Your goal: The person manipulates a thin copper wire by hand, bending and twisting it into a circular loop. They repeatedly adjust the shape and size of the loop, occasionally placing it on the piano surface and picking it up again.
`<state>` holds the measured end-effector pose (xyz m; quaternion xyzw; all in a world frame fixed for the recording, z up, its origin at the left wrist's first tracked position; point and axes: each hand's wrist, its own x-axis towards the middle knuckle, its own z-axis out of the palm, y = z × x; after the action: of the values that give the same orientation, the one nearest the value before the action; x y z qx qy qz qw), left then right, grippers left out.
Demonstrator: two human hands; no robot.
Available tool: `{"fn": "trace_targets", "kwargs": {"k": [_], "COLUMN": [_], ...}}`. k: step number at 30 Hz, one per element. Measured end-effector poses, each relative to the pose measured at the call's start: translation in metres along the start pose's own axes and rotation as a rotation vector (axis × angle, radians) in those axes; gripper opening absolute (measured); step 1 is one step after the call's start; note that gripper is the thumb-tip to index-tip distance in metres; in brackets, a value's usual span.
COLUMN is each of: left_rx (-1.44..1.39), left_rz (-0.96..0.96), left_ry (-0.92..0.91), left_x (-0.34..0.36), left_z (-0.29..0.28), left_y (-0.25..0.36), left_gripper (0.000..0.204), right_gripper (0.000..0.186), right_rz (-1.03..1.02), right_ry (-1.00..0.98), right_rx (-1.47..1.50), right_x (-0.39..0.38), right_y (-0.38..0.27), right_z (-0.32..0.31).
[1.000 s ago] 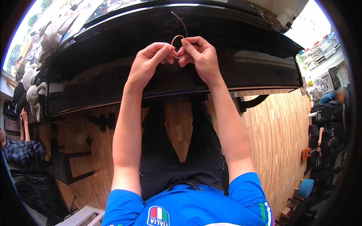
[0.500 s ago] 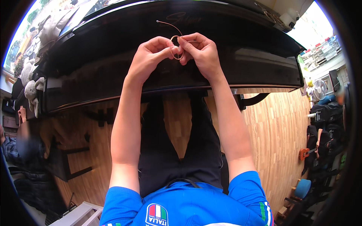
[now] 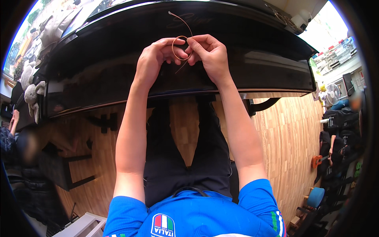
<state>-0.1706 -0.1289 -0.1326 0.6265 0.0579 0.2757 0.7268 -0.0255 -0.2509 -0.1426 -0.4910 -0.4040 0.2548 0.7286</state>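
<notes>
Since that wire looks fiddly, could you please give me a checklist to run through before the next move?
1. Right hand grips the wire loop: ok; thumb and finger pinch it at the upper right.
2. Left hand grips it too: cannot tell; its fingertips are at the loop, but a firm pinch is not visible.
3. Loop open and rounded: ok.
4. Upper wire end clear of both hands: ok; it curves up beyond the fingers.
5. Lower wire end tucked in: not ok; it sticks out down and to the left.
</notes>
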Motion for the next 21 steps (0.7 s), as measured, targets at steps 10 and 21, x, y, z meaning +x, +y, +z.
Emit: {"fn": "trace_targets", "kwargs": {"k": [10, 21], "left_rx": [0.111, 0.149], "left_rz": [0.072, 0.137], "left_ry": [0.152, 0.18], "left_x": [0.0, 0.001], "left_z": [0.001, 0.004], "left_y": [-0.01, -0.01], "left_gripper": [0.031, 0.03], "right_gripper": [0.025, 0.019], "right_rz": [-0.01, -0.041], "right_ry": [0.045, 0.011], "right_rx": [0.111, -0.052], "right_x": [0.001, -0.001], "right_y": [-0.001, 0.001], "right_z": [0.003, 0.005]}}
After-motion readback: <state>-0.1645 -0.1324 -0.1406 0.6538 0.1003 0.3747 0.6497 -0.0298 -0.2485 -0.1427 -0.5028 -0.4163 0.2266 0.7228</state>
